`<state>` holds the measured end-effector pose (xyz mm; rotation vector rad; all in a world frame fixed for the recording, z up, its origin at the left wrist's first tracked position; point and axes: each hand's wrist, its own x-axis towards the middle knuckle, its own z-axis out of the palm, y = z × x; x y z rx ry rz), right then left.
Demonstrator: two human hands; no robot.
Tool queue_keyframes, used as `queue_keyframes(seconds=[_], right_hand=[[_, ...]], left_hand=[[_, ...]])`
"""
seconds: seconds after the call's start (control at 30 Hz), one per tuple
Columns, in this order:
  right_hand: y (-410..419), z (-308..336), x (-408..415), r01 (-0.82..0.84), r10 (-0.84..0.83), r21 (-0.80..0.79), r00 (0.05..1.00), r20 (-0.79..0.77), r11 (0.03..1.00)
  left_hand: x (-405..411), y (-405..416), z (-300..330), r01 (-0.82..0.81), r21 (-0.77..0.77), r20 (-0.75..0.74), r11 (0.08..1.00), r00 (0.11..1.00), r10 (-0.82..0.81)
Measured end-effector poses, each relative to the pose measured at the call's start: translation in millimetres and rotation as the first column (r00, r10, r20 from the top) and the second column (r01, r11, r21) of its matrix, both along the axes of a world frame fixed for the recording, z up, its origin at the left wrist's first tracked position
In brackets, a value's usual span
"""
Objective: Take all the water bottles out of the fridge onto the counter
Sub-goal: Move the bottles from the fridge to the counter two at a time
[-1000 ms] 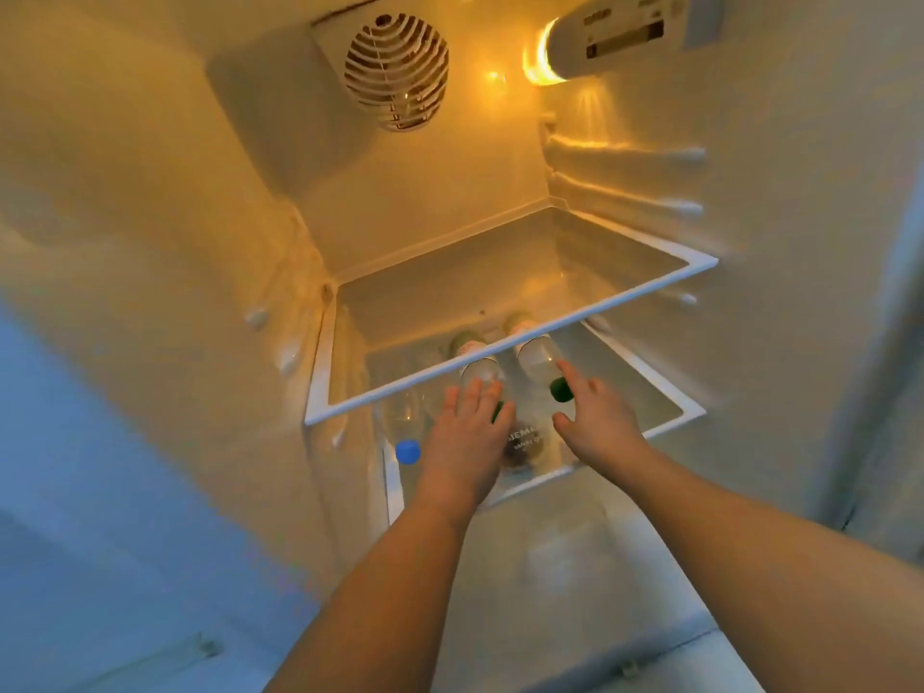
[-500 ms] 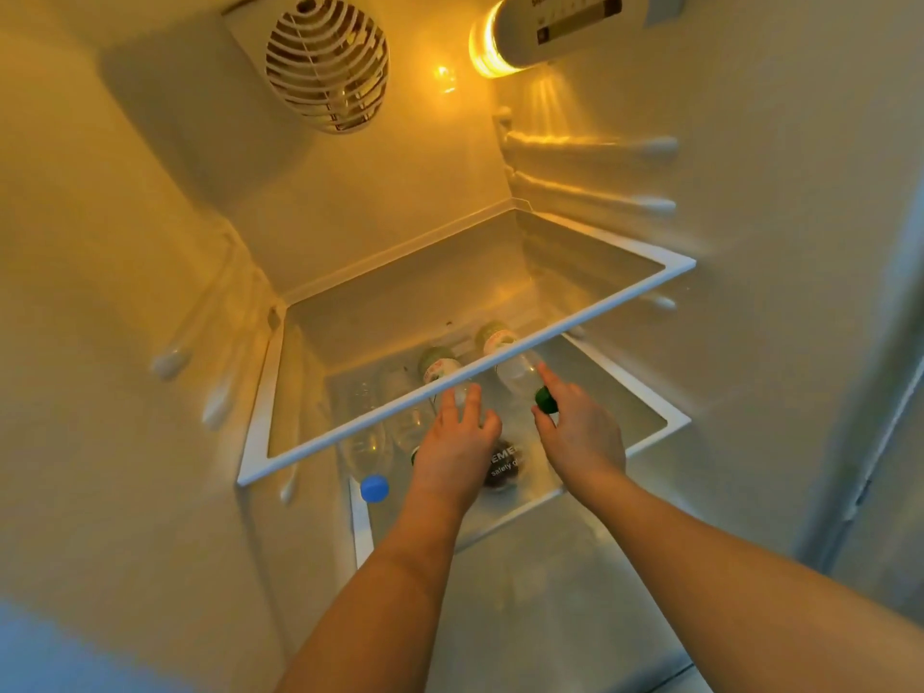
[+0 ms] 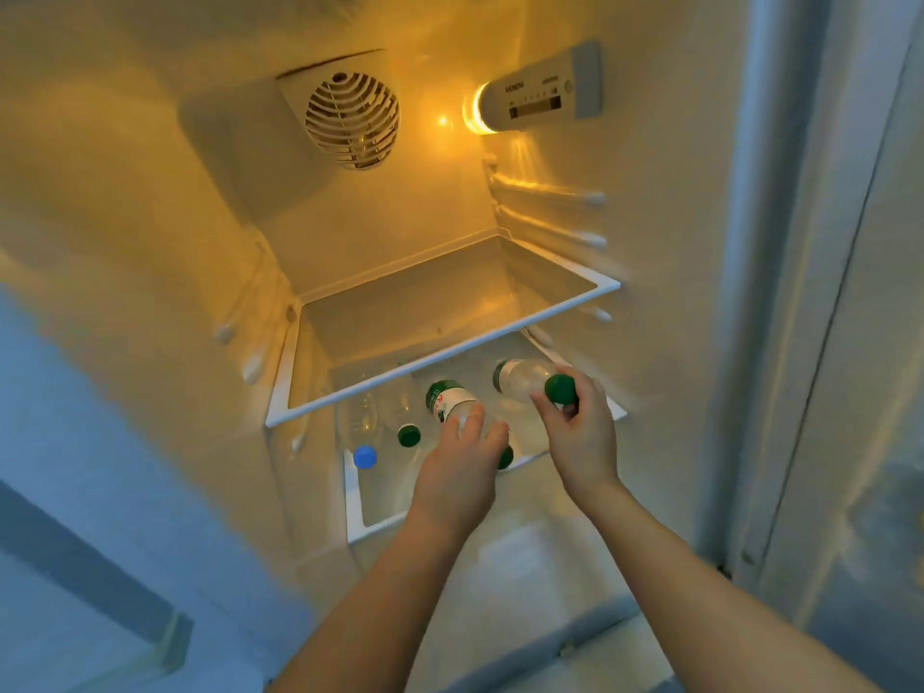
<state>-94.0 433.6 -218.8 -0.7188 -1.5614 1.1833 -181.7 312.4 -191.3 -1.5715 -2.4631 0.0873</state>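
Both hands were inside the fridge [image 3: 150,202], at the lower shelf [image 3: 360,507]. Right hand [image 3: 580,432] had its grip pinched round the neck of a green-capped bottle [image 3: 525,380], raised off the shelf. Left hand [image 3: 462,467] wrapped a second green-labelled bottle [image 3: 447,400]. Two more bottles, green cap [image 3: 409,435] and blue cap [image 3: 364,456], lay left on that shelf.

A round fan vent [image 3: 352,126] sits beside a lit control panel [image 3: 537,100].
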Motion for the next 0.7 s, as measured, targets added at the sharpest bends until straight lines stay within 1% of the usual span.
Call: queue_keyframes(seconds=[0.1, 0.2, 0.27, 0.33, 0.37, 0.43, 0.5, 0.6, 0.7], right_hand=[[4, 32, 8, 0.088, -0.089, 0.084, 0.996, 0.012, 0.993], [9, 55, 8, 0.129, -0.129, 0.119, 0.992, -0.004, 0.984], [9, 66, 9, 0.057, -0.049, 0.078, 0.994, -0.093, 0.995], [5, 70, 10, -0.036, 0.042, 0.036, 0.983, -0.179, 0.999], [3, 71, 9, -0.061, 0.067, 0.034, 0.979, -0.192, 0.998], [-1, 73, 4, -0.1, 0.107, 0.047, 0.978, -0.18, 0.994], [-2, 76, -1, -0.122, 0.128, 0.051, 0.982, -0.14, 0.991], [2, 81, -6, -0.135, 0.137, 0.019, 0.986, -0.096, 0.991], [7, 83, -7, -0.135, 0.137, 0.031, 0.989, -0.06, 0.99]], left_hand=[[11, -11, 25, -0.011, 0.113, 0.066, 0.994, 0.998, 0.003], [12, -18, 49, -0.045, 0.316, 0.14, 0.948, 0.99, 0.0], [8, -20, 64, -0.12, 0.421, 0.211, 0.899, 0.977, 0.032], [3, -22, 75, -0.165, 0.45, 0.219, 0.878, 0.973, 0.07], [1, -22, 78, -0.17, 0.451, 0.204, 0.876, 0.975, 0.084], [-2, -22, 79, -0.172, 0.466, 0.185, 0.868, 0.978, 0.095], [-1, -22, 73, -0.189, 0.512, 0.22, 0.838, 0.972, 0.084], [0, -22, 60, -0.204, 0.619, 0.291, 0.758, 0.957, 0.02], [-1, -18, 50, -0.23, 0.72, 0.344, 0.655, 0.938, -0.05]])
